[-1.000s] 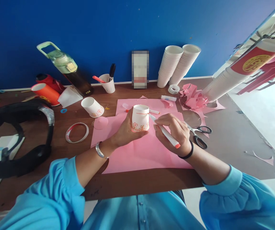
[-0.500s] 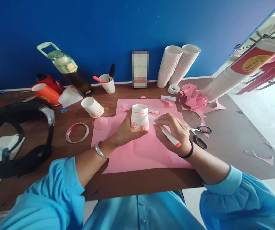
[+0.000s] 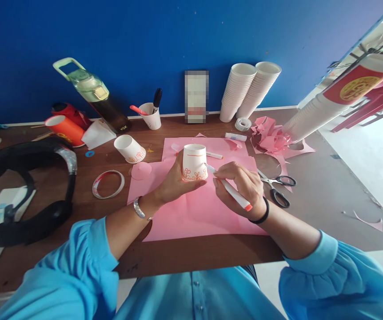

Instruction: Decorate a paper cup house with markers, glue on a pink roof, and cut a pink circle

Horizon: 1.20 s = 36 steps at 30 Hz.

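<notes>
My left hand (image 3: 174,184) is closed around a white paper cup (image 3: 194,161), gripping it near the base with the open mouth up. Orange flowers and grass are drawn round the cup's lower part, and an orange line runs near the rim. My right hand (image 3: 241,184) grips a white marker pen (image 3: 231,194) with an orange end. Its tip is at the cup's right side; whether it touches, I cannot tell. Beneath both hands lie pink paper sheets (image 3: 191,218). Another marker (image 3: 214,155) rests on the paper behind the cup.
A second decorated cup (image 3: 129,149), a pink paper disc (image 3: 141,170) and a tape ring (image 3: 108,184) lie left. Scissors (image 3: 278,182) and pink scraps (image 3: 268,133) are on the right. Stacked cups (image 3: 238,91), a pen cup (image 3: 151,118) and a bottle (image 3: 94,95) stand along the blue wall.
The marker tip in my right hand has moved slightly down along the cup's right side. My left hand still holds the cup, which has turned or tilted very slightly.
</notes>
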### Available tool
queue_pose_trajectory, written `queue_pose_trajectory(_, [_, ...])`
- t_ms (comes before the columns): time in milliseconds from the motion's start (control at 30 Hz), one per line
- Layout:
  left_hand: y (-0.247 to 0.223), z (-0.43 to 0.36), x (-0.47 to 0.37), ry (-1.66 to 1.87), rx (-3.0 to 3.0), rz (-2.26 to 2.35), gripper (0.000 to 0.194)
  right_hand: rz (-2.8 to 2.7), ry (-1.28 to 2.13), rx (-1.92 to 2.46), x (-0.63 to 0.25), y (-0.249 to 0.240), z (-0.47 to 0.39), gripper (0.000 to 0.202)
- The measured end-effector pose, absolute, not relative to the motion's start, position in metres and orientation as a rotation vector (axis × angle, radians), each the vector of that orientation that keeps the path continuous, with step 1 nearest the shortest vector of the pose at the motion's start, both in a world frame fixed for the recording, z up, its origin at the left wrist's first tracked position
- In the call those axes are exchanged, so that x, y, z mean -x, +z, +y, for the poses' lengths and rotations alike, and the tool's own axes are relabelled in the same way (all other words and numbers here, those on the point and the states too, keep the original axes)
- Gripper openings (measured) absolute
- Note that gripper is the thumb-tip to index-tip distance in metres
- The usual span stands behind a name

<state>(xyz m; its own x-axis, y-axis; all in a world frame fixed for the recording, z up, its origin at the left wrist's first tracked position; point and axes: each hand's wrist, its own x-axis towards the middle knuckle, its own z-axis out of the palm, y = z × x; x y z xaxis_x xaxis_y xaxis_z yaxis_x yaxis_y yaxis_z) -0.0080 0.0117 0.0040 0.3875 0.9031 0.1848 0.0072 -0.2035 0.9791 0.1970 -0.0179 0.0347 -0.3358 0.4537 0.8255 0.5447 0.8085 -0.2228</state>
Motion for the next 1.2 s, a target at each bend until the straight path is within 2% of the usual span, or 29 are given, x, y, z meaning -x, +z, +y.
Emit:
queue_pose_trajectory(233, [-0.005,0.011,0.004,1.076,-1.642,0.894,0.07,-2.029,-0.176,0.566,-0.19,0.033,-0.023,0.019])
queue_pose_trajectory(600, [-0.003,0.007,-0.005,1.136,-1.855,0.92,0.068,-2.058,-0.214,0.699,-0.189,0.03,-0.024,0.017])
queue_pose_trajectory(1100, [-0.005,0.008,-0.004,1.138,-1.83,0.87,0.069,-2.061,-0.203,0.708,-0.187,0.029,-0.025,0.016])
queue_pose_trajectory(1200, [-0.007,0.008,-0.003,1.143,-1.816,0.888,0.074,-2.069,-0.193,0.697,-0.186,0.029,-0.025,0.015])
